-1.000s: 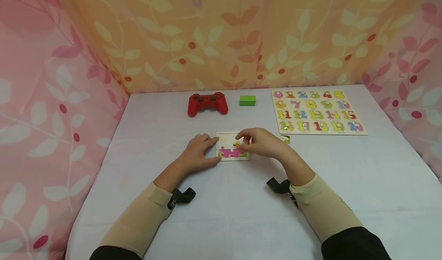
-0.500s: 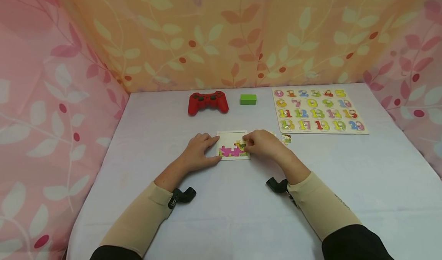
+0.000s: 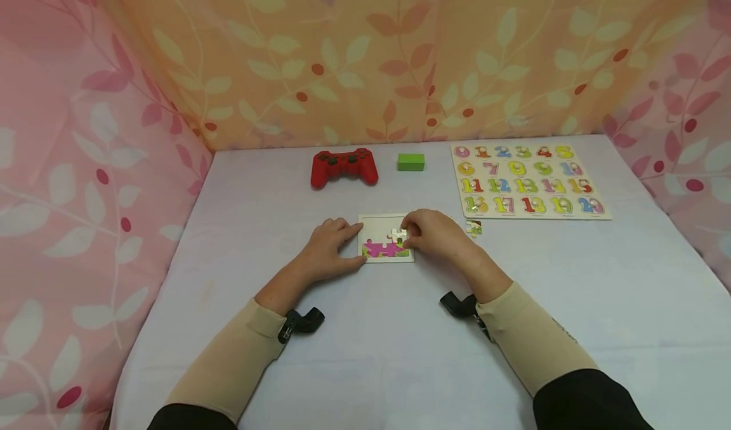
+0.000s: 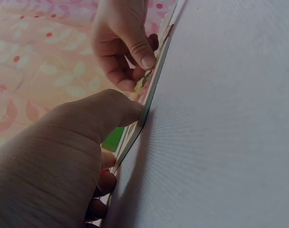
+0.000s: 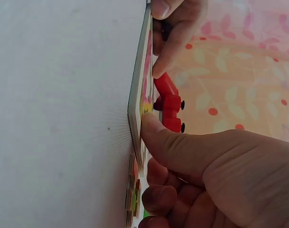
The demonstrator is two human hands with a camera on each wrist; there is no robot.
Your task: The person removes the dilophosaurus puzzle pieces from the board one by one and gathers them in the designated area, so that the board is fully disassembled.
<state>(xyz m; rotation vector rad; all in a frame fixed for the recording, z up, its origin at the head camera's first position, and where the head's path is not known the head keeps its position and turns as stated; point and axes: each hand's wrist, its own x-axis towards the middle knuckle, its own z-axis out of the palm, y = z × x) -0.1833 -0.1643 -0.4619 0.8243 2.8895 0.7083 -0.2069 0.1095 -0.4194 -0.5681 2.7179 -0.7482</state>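
Observation:
A small jigsaw tray (image 3: 385,215) with a pale frame lies on the white table, with pink and green pieces (image 3: 382,250) along its near side. My left hand (image 3: 328,252) holds the tray's left side, thumb at the near corner and index finger at the far one. My right hand (image 3: 438,234) is over the tray's right side, pinching a whitish-looking jigsaw piece (image 3: 398,234) between thumb and fingers. In the right wrist view, the right thumb (image 5: 170,145) covers part of that spot, so the piece's fit cannot be seen. A loose jigsaw piece (image 3: 473,228) lies right of that hand.
Behind the tray are a red game controller (image 3: 344,167) and a green block (image 3: 411,162). A number puzzle board (image 3: 528,181) lies at the back right. Patterned cloth (image 3: 365,62) hangs along the back and sides of the table (image 3: 377,366).
The right hand has shifted slightly over the tray's right side, and the piece in its fingers now shows a whitish face where yellow and brown showed. The left hand stays put.

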